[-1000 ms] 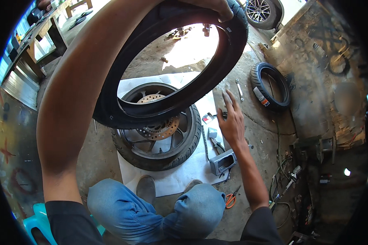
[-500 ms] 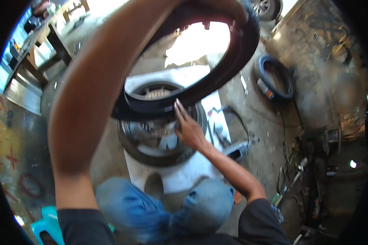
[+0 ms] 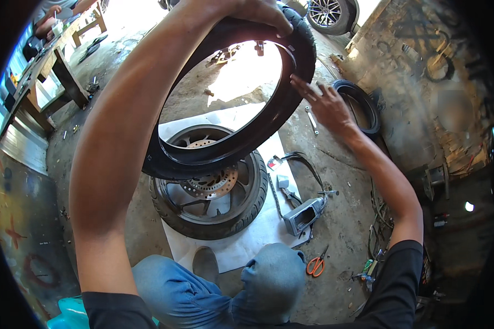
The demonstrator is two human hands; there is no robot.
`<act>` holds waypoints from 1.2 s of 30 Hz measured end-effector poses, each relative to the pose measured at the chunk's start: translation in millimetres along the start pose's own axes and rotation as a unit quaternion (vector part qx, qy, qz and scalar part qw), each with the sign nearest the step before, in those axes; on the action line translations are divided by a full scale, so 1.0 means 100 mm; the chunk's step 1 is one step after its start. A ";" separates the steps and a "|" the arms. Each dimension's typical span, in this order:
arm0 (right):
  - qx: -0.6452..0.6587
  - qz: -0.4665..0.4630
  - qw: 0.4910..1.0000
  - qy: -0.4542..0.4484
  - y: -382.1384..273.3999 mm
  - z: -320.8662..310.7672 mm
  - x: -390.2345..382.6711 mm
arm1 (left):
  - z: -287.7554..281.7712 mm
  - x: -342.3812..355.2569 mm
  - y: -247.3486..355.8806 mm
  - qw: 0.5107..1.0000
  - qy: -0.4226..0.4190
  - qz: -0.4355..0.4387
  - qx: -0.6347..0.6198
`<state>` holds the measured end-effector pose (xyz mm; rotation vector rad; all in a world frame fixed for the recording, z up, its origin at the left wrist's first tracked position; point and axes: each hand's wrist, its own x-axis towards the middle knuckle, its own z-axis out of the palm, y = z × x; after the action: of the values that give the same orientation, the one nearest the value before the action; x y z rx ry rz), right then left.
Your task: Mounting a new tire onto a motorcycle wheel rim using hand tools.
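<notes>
My left hand [image 3: 258, 10] grips the top of a black motorcycle tyre [image 3: 269, 118] and holds it up in the air, tilted. My right hand [image 3: 325, 101], fingers spread, touches the tyre's right side near its inner bead. Below the lifted tyre a black wheel [image 3: 208, 192] with spokes, a brake disc and a fitted tyre lies flat on a white sheet [image 3: 241, 247] on the concrete floor. My knees in blue jeans [image 3: 269, 279] are at the sheet's near edge.
Right of the wheel lie a grey plastic container [image 3: 304, 215], hand tools and a black tube. Orange-handled scissors [image 3: 316, 265] lie by my knee. Another tyre [image 3: 362, 107] lies at the right, a car wheel [image 3: 326, 13] at the top. Wooden benches [image 3: 55, 66] stand at the left.
My right hand has gone from the floor tools, past the lying wheel, up to the right side of the lifted tyre. The tyre stays raised in my left hand.
</notes>
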<state>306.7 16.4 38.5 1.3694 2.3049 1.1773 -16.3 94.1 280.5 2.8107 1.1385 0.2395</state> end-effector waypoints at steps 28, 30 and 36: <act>-0.127 0.001 0.989 0.075 0.11 0.29 -0.06 | 0.17 0.26 0.19 0.996 0.055 0.007 0.076; -0.026 0.025 0.999 -0.032 -0.52 0.24 -0.23 | 0.01 0.19 0.25 0.998 -0.030 0.005 0.061; 0.598 0.173 0.773 -0.123 -2.63 -0.49 -0.18 | 0.05 0.13 0.23 0.997 -0.009 -0.031 0.064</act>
<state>121.3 -89.2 -123.7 2.1454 2.6495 -0.6969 9.4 86.4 280.5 2.8739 1.2774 0.1400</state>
